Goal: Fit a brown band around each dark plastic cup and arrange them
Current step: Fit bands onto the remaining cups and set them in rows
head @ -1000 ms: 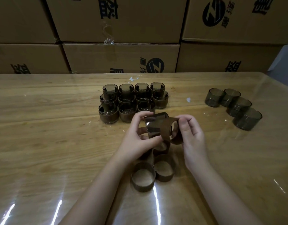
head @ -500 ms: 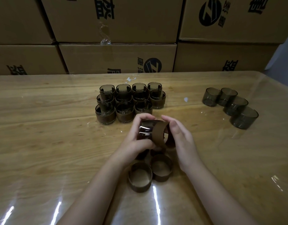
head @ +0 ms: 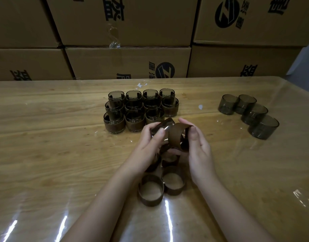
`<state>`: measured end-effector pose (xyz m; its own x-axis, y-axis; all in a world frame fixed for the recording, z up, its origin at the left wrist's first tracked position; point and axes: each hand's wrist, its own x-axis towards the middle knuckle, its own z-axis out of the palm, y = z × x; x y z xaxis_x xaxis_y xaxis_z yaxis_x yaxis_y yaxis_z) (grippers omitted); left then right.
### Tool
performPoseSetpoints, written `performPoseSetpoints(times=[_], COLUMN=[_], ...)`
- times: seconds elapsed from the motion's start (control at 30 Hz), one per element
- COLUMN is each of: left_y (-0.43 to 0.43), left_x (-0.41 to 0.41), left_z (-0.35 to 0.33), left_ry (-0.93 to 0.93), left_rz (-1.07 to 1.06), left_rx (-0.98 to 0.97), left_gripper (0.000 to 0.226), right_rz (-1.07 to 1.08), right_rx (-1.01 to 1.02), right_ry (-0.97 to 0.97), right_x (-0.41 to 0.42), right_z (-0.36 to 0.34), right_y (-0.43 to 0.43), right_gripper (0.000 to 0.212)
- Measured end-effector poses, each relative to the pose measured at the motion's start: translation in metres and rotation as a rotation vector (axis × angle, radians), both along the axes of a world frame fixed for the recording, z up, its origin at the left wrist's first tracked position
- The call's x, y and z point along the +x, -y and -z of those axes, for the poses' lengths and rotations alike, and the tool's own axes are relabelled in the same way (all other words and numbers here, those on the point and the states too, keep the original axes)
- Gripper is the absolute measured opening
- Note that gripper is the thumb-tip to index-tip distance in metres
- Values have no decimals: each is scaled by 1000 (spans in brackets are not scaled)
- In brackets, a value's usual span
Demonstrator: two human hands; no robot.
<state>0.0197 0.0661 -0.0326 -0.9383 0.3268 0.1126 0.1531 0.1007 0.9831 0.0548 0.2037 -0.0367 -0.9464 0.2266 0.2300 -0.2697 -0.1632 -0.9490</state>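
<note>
Cup (head: 165, 123) gripped by left fingers (head: 161, 133), band (head: 174, 137) pinched by right fingers (head: 193, 133); banded cups (head: 134, 123) close behind.

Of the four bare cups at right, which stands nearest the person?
The bare cup at the right-hand end of the curved row. The other three bare cups trail back from it toward the cardboard boxes.

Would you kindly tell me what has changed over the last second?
The right hand has slid the brown band from beside the cup onto its end; the left hand kept its grip on the cup. Banded cups, bare cups and loose bands stayed put.
</note>
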Motion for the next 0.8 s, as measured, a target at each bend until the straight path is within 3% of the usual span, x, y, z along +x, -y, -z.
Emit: performPoseSetpoints(times=[0.13, 0.27, 0.43, 0.67, 0.8], left_y=[1, -3, -9, -10, -10], left_x=[-1, 3, 9, 8, 8], left_z=[-4, -6, -5, 1, 2], left_ry=[-116, -179, -207, -339, -381], left_rz=[-30, 0, -39, -65, -111], left_rx=[-44, -63, -127, -132, -98], left_gripper=[40, 29, 58, 54, 50], right_rz=[68, 119, 118, 43, -42], right_rx=[118, 327, 530, 422, 285], right_ry=[-15, -62, -145, -134, -17], right_x=[-1, 1, 2, 7, 6], right_z=[1, 2, 7, 1, -1], right_y=[-4, -7, -4, 0, 1], right_gripper=[30, 29, 35, 53, 81])
